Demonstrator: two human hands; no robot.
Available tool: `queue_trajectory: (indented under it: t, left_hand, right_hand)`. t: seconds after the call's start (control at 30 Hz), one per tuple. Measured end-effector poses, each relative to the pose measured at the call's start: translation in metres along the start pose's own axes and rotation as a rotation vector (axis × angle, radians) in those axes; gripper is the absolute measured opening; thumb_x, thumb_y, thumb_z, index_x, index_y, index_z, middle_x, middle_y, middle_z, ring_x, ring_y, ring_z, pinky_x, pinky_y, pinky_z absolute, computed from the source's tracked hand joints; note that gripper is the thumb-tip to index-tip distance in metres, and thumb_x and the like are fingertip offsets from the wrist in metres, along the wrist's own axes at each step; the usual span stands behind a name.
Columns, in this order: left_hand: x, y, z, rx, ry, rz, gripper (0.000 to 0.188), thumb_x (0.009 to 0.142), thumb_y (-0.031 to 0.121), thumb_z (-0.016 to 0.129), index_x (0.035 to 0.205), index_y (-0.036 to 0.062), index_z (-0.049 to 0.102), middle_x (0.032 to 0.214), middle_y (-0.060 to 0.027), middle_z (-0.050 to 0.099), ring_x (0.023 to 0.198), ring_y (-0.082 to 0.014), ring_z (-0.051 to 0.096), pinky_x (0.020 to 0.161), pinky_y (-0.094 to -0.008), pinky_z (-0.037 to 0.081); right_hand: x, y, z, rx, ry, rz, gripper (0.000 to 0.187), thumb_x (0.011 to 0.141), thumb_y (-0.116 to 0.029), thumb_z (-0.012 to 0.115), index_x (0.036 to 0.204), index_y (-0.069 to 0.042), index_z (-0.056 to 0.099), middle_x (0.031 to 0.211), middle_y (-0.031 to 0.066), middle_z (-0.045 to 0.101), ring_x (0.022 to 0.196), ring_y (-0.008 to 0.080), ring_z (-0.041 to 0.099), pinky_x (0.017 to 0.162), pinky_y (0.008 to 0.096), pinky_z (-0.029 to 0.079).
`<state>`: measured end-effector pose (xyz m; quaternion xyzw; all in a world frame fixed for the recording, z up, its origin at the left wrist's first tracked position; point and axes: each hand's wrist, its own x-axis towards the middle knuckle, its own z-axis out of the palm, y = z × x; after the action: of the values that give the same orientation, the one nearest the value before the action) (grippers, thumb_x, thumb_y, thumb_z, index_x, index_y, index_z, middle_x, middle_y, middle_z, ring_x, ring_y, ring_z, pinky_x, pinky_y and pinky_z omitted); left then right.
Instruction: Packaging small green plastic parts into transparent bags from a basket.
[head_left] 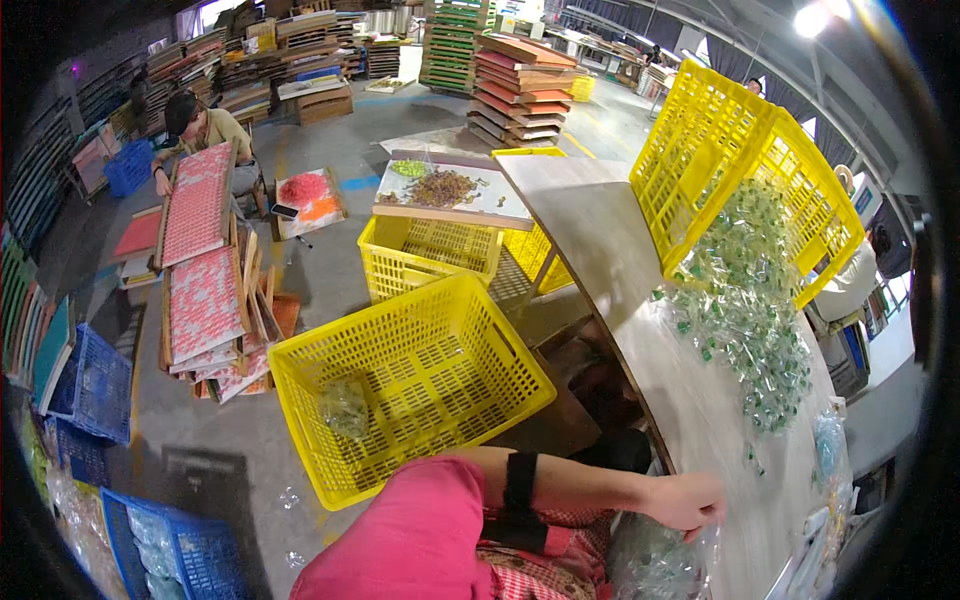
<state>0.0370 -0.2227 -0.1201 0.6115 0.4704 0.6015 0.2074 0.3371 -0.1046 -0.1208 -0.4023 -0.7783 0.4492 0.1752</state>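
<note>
At the lower right of the frame the person's left hand [688, 500] is closed, pinching the rim of a clear plastic bag [650, 560] that hangs at the near edge of the table [610, 240], probably held there so that pieces can be swept off the top into it; the bag looks partly filled with small clear-wrapped bits. The right hand is not in view. Up the table, at centre right, lies a heap of small green-and-clear wrapped pieces [745, 310], spilling from a yellow crate [720, 150] tipped on its side, apparently to pour them within reach. On the floor at the centre stands another yellow basket [420, 380], open-topped beside the person's seat and holding a single clear filled bag [345, 405]. Blue crates [95, 385] at the lower left hold more clear bags.
</note>
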Motion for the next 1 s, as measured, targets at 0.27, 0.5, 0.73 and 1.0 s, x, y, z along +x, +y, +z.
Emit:
queue_trajectory:
  t: [0.27, 0.5, 0.73, 1.0]
  left_hand:
    - [-0.004, 0.067, -0.061, 0.423, -0.133, -0.052, 0.009, 0.077, 0.01, 0.056, 0.072, 0.0056, 0.062, 0.058, -0.0129, 0.059, 0.06, -0.0314, 0.06, 0.056, -0.0387, 0.049]
    - [-0.058, 0.096, -0.086, 0.51, 0.019, -0.068, 0.021, 0.078, 0.007, 0.058, 0.096, 0.0128, 0.067, 0.069, -0.0163, 0.061, 0.063, -0.0346, 0.06, 0.059, -0.0403, 0.049]
    - [-0.077, 0.141, -0.104, 0.274, 0.19, -0.223, 0.022, 0.081, 0.001, 0.058, 0.099, 0.0071, 0.069, 0.07, -0.0121, 0.064, 0.059, -0.0236, 0.064, 0.057, -0.0303, 0.049]
    - [-0.102, 0.126, -0.139, 0.009, 0.125, -0.671, 0.043, 0.077, 0.009, 0.07, 0.119, 0.0023, 0.065, 0.077, -0.0071, 0.067, 0.072, -0.0125, 0.065, 0.064, -0.0284, 0.049]
  right_hand:
    - [0.045, -0.086, -0.045, -0.754, -0.209, -0.891, 0.016, 0.089, 0.002, 0.06, 0.103, 0.001, 0.066, 0.074, 0.0109, 0.058, 0.055, 0.015, 0.048, 0.051, 0.0295, 0.04]
    - [0.074, -0.092, -0.002, -0.686, -0.19, -0.648, 0.015, 0.09, -0.003, 0.059, 0.1, 0.003, 0.069, 0.088, 0.0172, 0.067, 0.075, 0.0281, 0.061, 0.069, 0.0383, 0.05]
    - [0.159, -0.012, -0.019, -0.094, 0.029, -0.687, 0.033, 0.084, -0.011, 0.063, 0.115, -0.004, 0.054, 0.125, 0.0142, 0.053, 0.113, 0.0275, 0.054, 0.103, 0.0436, 0.041]
    - [0.163, -0.085, 0.129, 0.353, -0.787, -0.523, 0.104, 0.068, -0.066, 0.072, 0.144, -0.003, 0.037, 0.148, 0.0188, 0.038, 0.139, 0.0327, 0.032, 0.111, 0.0457, 0.029]
